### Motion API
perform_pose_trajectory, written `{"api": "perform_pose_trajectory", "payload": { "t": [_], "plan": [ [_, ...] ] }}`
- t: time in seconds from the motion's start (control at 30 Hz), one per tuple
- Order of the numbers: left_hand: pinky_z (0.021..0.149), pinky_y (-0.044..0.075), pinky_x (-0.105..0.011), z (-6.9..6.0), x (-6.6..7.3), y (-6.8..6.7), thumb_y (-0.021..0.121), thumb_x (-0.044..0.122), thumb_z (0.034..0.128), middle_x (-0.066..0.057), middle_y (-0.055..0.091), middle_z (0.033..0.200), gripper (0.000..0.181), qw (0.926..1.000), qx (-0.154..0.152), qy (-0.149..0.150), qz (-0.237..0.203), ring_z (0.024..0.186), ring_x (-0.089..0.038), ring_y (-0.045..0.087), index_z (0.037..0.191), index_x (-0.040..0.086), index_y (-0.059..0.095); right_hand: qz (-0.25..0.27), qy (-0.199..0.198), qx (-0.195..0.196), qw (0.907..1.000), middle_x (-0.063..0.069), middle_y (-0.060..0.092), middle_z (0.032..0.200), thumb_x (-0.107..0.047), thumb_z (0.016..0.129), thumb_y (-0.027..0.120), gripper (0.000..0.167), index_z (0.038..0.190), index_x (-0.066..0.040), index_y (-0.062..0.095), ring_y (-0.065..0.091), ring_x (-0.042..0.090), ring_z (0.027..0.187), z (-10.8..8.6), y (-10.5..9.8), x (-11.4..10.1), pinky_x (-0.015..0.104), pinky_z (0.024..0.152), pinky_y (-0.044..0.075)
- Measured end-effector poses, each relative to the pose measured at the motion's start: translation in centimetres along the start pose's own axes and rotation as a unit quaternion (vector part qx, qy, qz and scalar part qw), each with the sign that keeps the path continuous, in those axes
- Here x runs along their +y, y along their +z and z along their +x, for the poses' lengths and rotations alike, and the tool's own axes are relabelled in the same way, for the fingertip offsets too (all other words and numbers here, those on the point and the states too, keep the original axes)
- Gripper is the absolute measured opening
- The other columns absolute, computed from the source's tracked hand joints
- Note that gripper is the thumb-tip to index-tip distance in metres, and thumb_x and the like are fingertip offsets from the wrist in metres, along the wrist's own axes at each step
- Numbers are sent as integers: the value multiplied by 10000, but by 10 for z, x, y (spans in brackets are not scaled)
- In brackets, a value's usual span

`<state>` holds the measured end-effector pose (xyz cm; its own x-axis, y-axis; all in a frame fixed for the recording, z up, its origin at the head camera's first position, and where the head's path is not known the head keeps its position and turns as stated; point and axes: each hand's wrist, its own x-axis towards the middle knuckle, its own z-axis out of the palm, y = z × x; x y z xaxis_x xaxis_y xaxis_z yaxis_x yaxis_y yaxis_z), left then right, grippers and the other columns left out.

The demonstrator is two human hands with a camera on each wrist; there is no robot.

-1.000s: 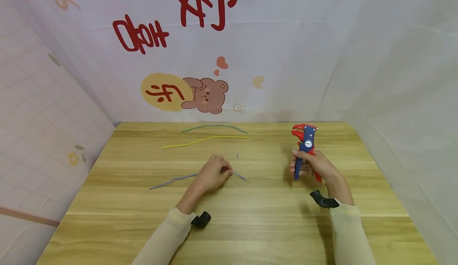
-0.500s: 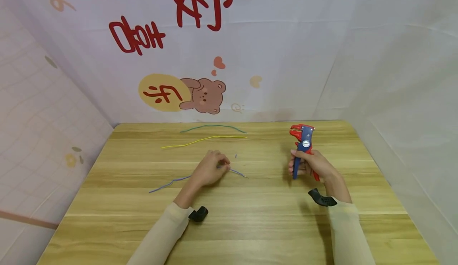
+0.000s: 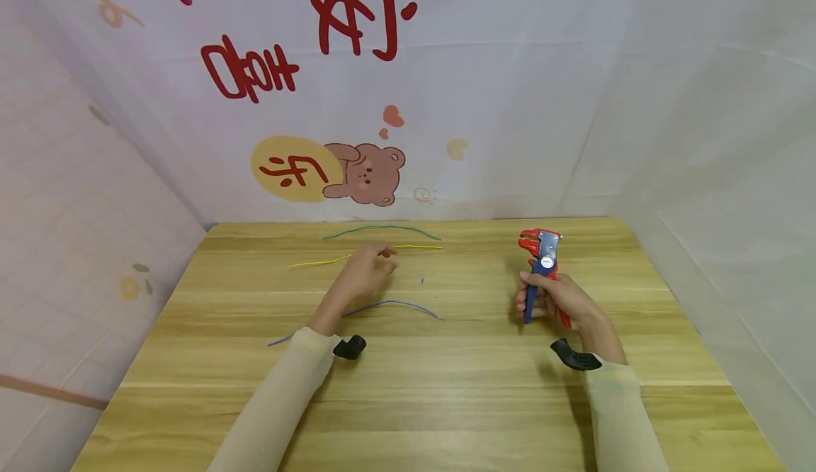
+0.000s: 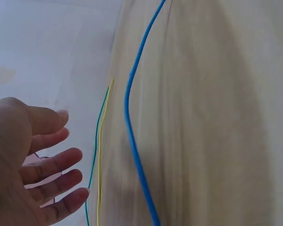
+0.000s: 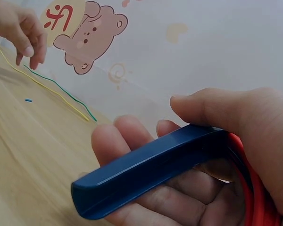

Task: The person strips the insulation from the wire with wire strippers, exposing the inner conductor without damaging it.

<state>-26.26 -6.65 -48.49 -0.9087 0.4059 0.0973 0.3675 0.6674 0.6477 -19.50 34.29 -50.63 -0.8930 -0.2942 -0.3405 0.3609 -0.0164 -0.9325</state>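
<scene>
My left hand [image 3: 370, 271] hovers near the yellow wire [image 3: 417, 247], its fingers spread and loosely bent with nothing between them in the left wrist view. Below it on the table lies the blue wire [image 3: 408, 304], partly covered by my left forearm; its right end looks bare. Farther back the green wire [image 3: 382, 227] runs along the table near the wall. On the right, my right hand [image 3: 561, 295] grips a red and blue wire stripper [image 3: 542, 259] by its handles, head pointing up. In the right wrist view the stripper's blue handle [image 5: 146, 165] lies across the fingers.
A short blue offcut [image 3: 422, 281] lies on the wooden table [image 3: 459, 401] between the blue and yellow wires. A printed cloth wall [image 3: 510, 103] rises at the table's back edge, with more cloth at both sides.
My left hand has let go of the blue wire and moved away from me toward the yellow wire. The blue wire stays on the table. My right hand keeps holding the wire stripper.
</scene>
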Motion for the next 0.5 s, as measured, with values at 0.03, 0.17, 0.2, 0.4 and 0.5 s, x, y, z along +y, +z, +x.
{"api": "perform_pose_trajectory", "payload": {
  "t": [0.03, 0.17, 0.2, 0.4, 0.5],
  "plan": [
    [1022, 486, -516, 4, -1, 0, 671, 170, 998, -185, 670, 1237, 314, 10000, 43, 15, 27, 1231, -367, 578, 1265, 5, 676, 9, -8, 0, 10000, 107, 772, 860, -327, 1057, 587, 433, 1103, 103, 577, 775, 233, 782, 0, -1, 0, 461, 811, 623],
    [1065, 455, -506, 17, -6, -1, 666, 148, 990, -191, 655, 1260, 311, 9996, 180, 21, 198, 1263, -365, 547, 1265, 4, 671, 110, -8, -25, 9999, 85, 769, 829, -309, 1068, 567, 390, 1078, 81, 584, 774, 225, 763, -1, -2, 2, 459, 798, 625],
    [1078, 444, -506, 20, -7, -1, 662, 147, 990, -189, 649, 1271, 311, 9994, 205, 1, 265, 1278, -363, 536, 1268, 9, 669, 128, -1, -54, 9999, 77, 769, 826, -308, 1071, 562, 381, 1075, 73, 585, 774, 220, 762, -1, -3, 2, 455, 796, 626],
    [1124, 414, -510, 35, -13, 0, 649, 151, 994, -188, 591, 1362, 344, 9983, 256, -195, 493, 1343, -375, 477, 1309, 14, 652, 192, 119, -36, 9997, 70, 769, 816, -312, 1072, 559, 324, 989, -10, 644, 769, 207, 757, 0, -2, 6, 436, 779, 630],
    [1117, 418, -499, 40, -17, 1, 664, 153, 985, -194, 606, 1338, 355, 9979, 259, -279, 528, 1315, -385, 490, 1306, 2, 660, 143, 183, -7, 9997, 70, 767, 810, -326, 1065, 569, 323, 977, -25, 646, 769, 218, 756, 1, -2, 7, 440, 782, 630]
  ]
}}
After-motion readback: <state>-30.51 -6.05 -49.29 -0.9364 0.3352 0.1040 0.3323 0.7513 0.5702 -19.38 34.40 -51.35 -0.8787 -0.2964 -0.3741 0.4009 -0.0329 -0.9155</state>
